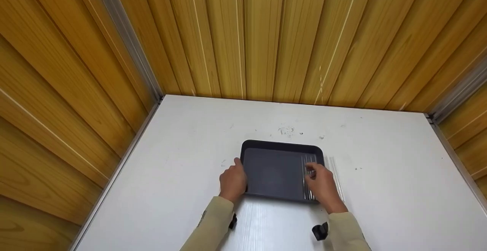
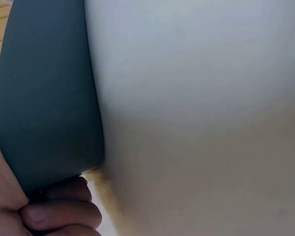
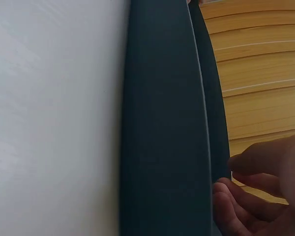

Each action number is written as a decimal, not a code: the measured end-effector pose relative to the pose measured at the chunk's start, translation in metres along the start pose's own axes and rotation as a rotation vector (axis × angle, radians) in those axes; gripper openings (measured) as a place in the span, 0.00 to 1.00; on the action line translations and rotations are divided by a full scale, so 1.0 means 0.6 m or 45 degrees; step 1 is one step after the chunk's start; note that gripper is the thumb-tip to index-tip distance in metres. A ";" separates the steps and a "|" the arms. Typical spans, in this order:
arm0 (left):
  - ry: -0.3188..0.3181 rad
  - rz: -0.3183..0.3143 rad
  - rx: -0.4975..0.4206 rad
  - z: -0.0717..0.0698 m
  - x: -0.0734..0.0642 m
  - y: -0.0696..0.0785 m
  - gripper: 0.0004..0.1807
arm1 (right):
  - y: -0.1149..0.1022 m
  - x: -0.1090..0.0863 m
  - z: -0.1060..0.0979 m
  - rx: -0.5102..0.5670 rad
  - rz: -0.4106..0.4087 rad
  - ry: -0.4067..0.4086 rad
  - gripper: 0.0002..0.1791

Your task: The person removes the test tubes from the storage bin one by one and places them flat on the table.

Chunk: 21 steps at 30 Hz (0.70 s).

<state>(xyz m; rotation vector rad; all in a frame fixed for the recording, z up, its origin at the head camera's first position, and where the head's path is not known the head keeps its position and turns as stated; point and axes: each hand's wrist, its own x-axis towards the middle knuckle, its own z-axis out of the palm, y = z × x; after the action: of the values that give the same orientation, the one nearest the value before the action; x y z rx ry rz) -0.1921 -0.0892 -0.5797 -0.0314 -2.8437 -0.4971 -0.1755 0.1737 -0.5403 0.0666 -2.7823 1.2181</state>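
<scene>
A dark grey rectangular tray with raised sides lies on the white table. My left hand grips its left side, thumb up at the rim; in the left wrist view the curled fingers lie against the lower end of the dark wall. Several thin clear sticks lie lengthwise along the right part of the tray's floor. Over them is my right hand, reaching across the right rim with bent fingers, thumb and fingertips close together. I cannot tell whether a clear stick is between them.
More clear sticks lie on the white table just outside the tray's right side. Wood-patterned panels rise behind the table and at both sides, with metal posts at the corners. Small dark marks spot the tabletop beyond the tray.
</scene>
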 end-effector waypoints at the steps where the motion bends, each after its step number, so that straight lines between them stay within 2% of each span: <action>1: 0.003 0.002 0.002 0.000 0.000 0.000 0.10 | 0.000 0.001 0.003 -0.005 0.003 -0.002 0.19; 12: -0.007 0.012 0.015 0.000 -0.002 0.003 0.11 | -0.004 0.004 0.024 -0.095 -0.007 -0.058 0.21; 16: -0.013 -0.003 0.016 0.000 -0.001 0.002 0.12 | -0.007 0.006 0.031 -0.129 -0.040 -0.061 0.20; 21: 0.021 0.005 0.019 0.000 -0.002 -0.001 0.11 | -0.011 0.009 0.039 -0.138 -0.101 -0.041 0.19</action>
<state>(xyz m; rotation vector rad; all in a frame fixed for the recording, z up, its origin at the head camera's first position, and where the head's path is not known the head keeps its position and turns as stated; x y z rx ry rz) -0.1912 -0.0897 -0.5802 -0.0304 -2.8301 -0.4730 -0.1821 0.1518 -0.5506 0.1870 -2.8379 1.0554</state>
